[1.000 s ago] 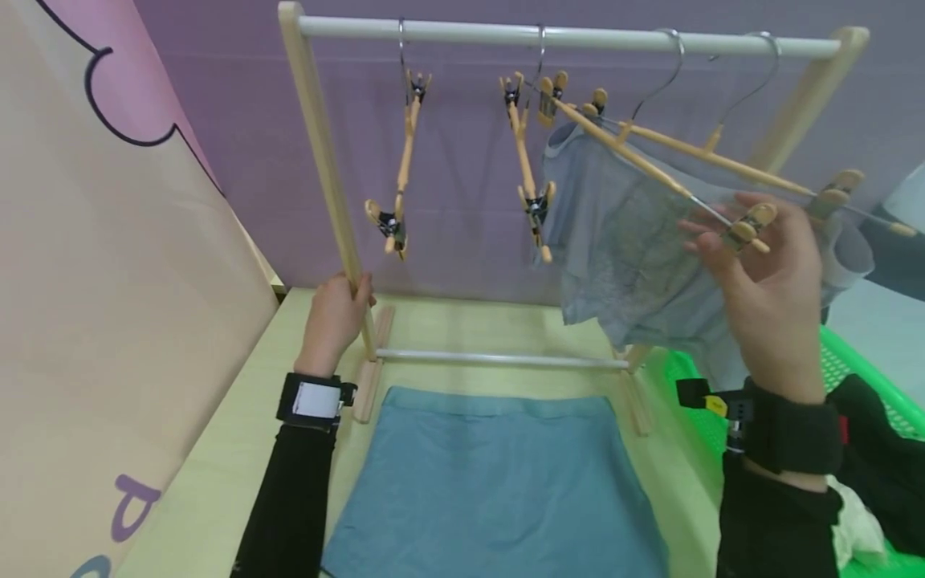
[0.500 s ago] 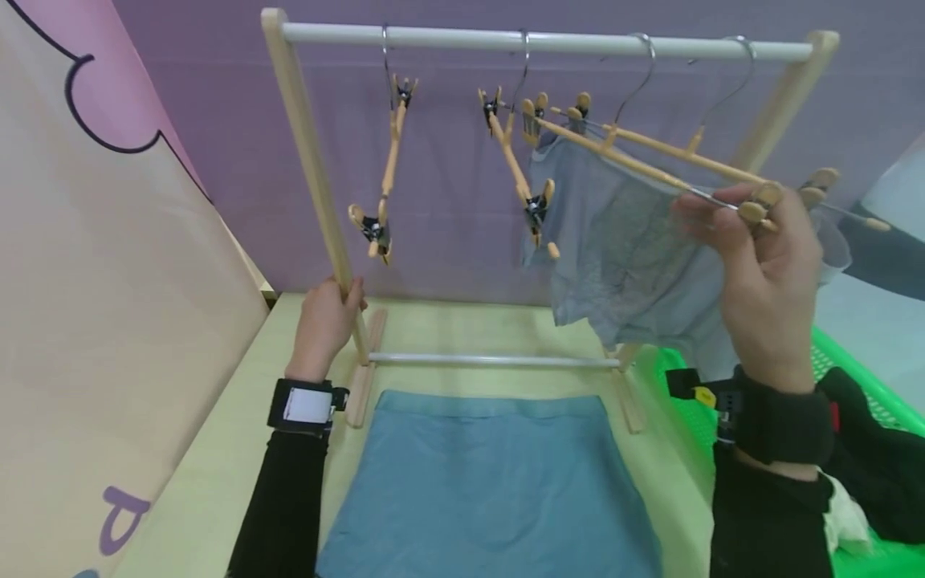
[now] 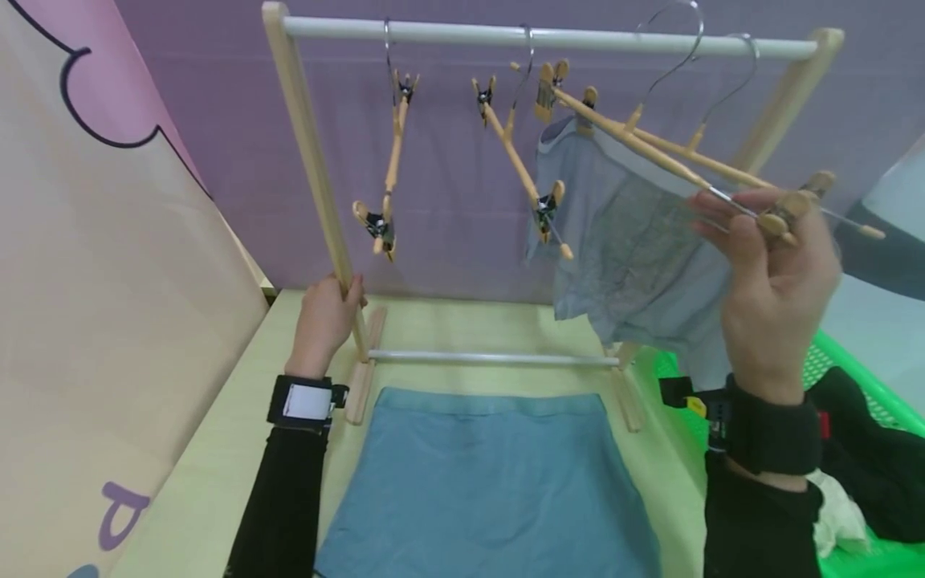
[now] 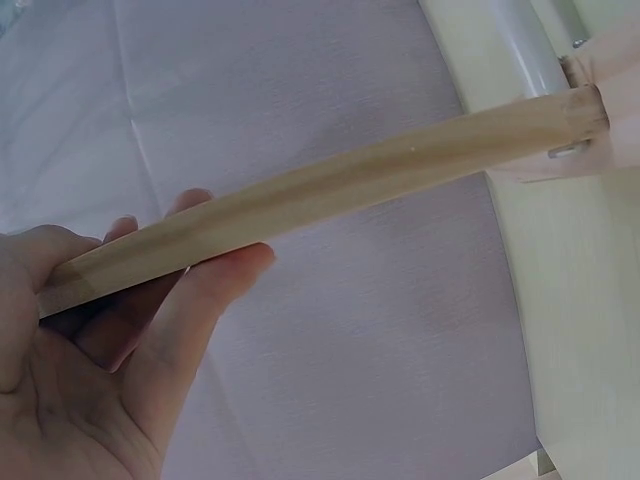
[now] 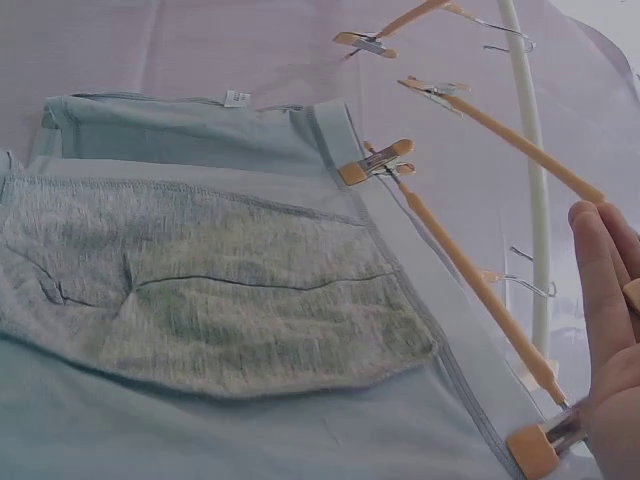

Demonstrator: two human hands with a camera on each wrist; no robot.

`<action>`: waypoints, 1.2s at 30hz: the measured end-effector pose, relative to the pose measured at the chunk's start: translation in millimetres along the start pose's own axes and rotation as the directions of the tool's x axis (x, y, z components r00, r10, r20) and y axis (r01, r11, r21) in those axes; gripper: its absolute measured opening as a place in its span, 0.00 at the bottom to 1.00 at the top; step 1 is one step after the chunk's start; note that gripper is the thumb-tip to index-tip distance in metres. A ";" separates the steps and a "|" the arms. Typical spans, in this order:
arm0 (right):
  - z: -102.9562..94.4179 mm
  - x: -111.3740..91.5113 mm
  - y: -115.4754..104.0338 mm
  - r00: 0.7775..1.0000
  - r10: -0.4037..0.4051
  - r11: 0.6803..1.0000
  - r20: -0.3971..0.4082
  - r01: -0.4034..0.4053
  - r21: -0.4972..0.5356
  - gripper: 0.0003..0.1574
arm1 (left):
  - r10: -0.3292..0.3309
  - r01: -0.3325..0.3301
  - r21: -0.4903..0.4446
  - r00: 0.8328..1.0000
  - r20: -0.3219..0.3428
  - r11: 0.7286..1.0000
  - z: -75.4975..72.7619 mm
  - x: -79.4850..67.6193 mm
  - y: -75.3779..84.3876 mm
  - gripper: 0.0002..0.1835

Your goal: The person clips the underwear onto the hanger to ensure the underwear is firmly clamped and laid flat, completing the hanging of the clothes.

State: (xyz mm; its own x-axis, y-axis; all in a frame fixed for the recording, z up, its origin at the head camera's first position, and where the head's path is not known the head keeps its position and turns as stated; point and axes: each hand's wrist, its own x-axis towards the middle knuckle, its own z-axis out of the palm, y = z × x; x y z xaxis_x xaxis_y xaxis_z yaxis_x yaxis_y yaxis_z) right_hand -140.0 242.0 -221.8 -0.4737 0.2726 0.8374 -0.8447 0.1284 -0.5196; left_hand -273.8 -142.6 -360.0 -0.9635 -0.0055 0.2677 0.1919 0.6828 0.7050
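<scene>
My left hand (image 3: 323,321) grips the left upright (image 3: 311,152) of a small wooden clothes rack low down; in the left wrist view my thumb and fingers wrap the wood. At the rack's right side my right hand (image 3: 780,289) pinches a clip hanger (image 3: 661,160) by its metal rod near the right clip. This hanger carries no garment, and its hook rises above the white rail (image 3: 462,32). Behind it, a grey-blue pair of underpants (image 3: 629,241) hangs from another clip hanger (image 5: 470,280). Part of that garment is hidden by my right hand.
Two bare clip hangers hang to the left, the far-left hanger (image 3: 395,160) and the middle hanger (image 3: 509,152). A blue garment (image 3: 491,482) lies flat on the table before the rack. A green basket (image 3: 841,365) at right holds black cloth (image 3: 867,457) and white cloth (image 3: 834,514).
My right hand has closed on the hanger's end and moved up and right with it. The hanger's hook has lifted above the rail. The left hand keeps its grip on the upright.
</scene>
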 end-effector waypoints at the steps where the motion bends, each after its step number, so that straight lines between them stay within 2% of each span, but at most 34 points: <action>1: -0.3 -1.2 -0.5 1.000 -0.005 1.000 -0.003 0.005 0.011 0.11 | 0.002 -0.002 0.001 1.000 -0.002 1.000 0.0 0.0 0.0 0.25; 7: -8.2 -15.7 0.9 1.000 -0.004 0.998 -0.010 0.005 0.070 0.13 | 0.006 -0.006 0.003 1.000 -0.002 1.000 0.0 0.2 -0.7 0.27; 14: -26.5 -41.0 15.4 0.997 0.048 0.999 0.053 -0.048 0.004 0.12 | 0.005 -0.005 -0.005 1.000 -0.004 1.000 1.4 0.2 -2.3 0.25; 22: -43.5 -65.3 34.9 0.984 0.139 0.990 0.109 -0.139 -0.009 0.11 | 0.007 -0.007 -0.001 1.000 -0.010 1.000 -1.2 -0.9 -3.0 0.24; 25: -47.2 -70.1 41.4 0.966 0.219 0.976 0.136 -0.219 -0.015 0.11 | 0.000 0.000 0.003 1.000 -0.009 1.000 -3.8 -2.1 -2.7 0.24; 29: -48.3 -73.2 45.7 0.928 0.338 0.941 0.157 -0.335 -0.048 0.11 | -0.005 0.005 0.003 1.000 -0.004 1.000 -5.6 -2.8 -2.7 0.26; 36: -48.4 -76.0 46.5 0.880 0.406 0.913 0.246 -0.383 -0.138 0.13 | 0.016 -0.016 -0.008 1.000 -0.006 1.000 -4.9 -2.4 -3.5 0.26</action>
State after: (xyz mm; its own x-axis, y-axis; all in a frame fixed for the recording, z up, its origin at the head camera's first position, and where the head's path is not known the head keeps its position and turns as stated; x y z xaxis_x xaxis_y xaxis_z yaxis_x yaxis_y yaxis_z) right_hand -131.2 273.3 -317.8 -0.8213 0.0577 0.5676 -0.5558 0.1440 -0.8188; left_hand -271.3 -148.5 -359.9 -0.9593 0.0011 0.2823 0.2084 0.6772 0.7056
